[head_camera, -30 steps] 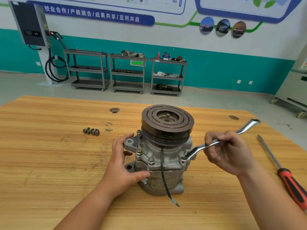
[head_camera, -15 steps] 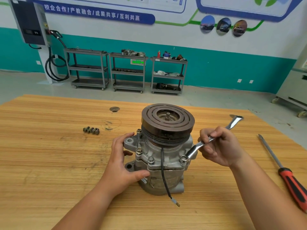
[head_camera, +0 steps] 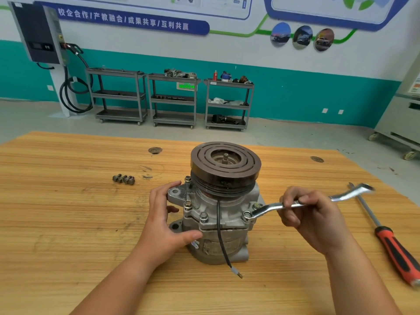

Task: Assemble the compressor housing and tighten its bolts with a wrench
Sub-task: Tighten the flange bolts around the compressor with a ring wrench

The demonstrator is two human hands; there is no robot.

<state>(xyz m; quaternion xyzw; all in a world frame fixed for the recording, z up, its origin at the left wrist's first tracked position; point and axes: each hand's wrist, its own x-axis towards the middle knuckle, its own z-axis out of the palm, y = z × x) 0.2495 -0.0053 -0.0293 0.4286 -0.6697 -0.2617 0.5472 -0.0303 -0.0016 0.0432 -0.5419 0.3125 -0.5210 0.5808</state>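
Note:
A grey metal compressor (head_camera: 222,214) stands upright on the wooden table (head_camera: 68,223), its dark grooved pulley (head_camera: 225,164) on top and a black wire (head_camera: 221,242) hanging down its front. Bolts sit in its flange. My left hand (head_camera: 168,221) clasps the housing's left side, thumb on the front and fingers behind the mounting ear. My right hand (head_camera: 311,214) grips the shaft of a silver ring wrench (head_camera: 272,206). The wrench's ring end sits on the front-right flange bolt (head_camera: 247,215), and its other end points right.
Several loose bolts (head_camera: 123,179) lie on the table to the left of the compressor. A red-and-black screwdriver (head_camera: 395,246) lies at the right edge. Grey shelf carts (head_camera: 173,98) and a wall charger (head_camera: 38,35) stand across the floor behind the table.
My right hand swung the wrench handle away from me and then back toward me and to the right, with the ring end staying on the front-right bolt. My left hand kept its hold.

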